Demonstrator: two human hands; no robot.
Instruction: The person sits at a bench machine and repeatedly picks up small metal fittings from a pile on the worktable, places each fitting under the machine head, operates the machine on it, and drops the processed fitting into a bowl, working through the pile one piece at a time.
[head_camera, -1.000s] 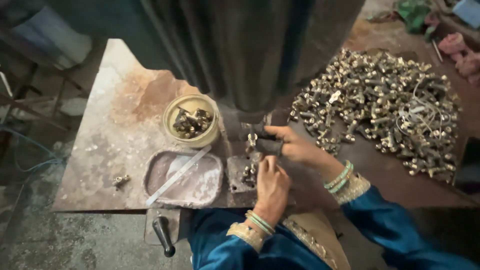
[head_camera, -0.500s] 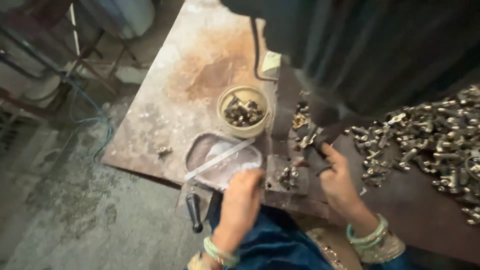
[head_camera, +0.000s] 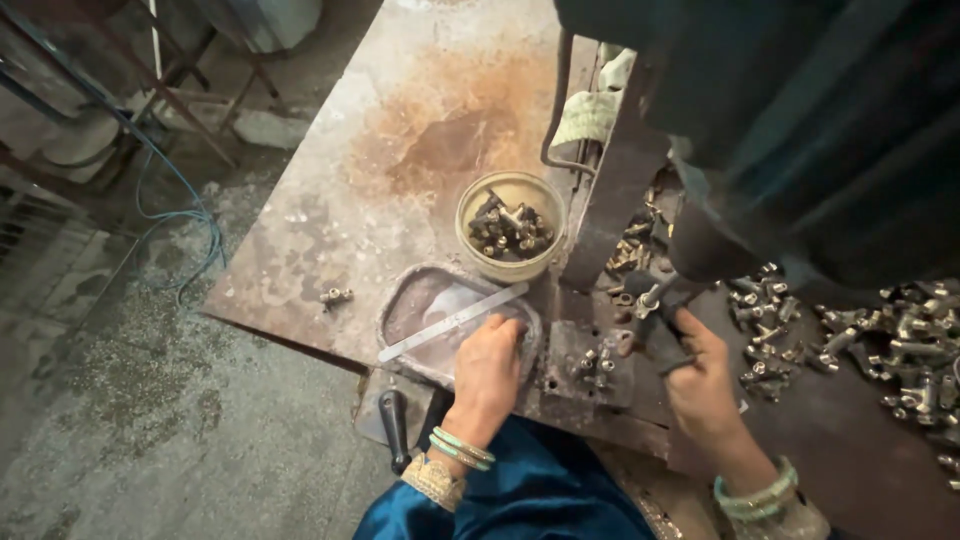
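left hand (head_camera: 487, 368) fingers curled inside shallow tray (head_camera: 405, 318), grip unclear | right hand (head_camera: 700, 385) clamped on small fitting (head_camera: 648, 322) beneath press head (head_camera: 705, 245) | risk: fingers pinched under it; metal strip (head_camera: 452, 321) beyond left fingertips could be knocked off

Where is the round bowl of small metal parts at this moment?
In the head view the round bowl stands mid-table on the rusty metal table, just beyond the shallow tray where the left hand rests.
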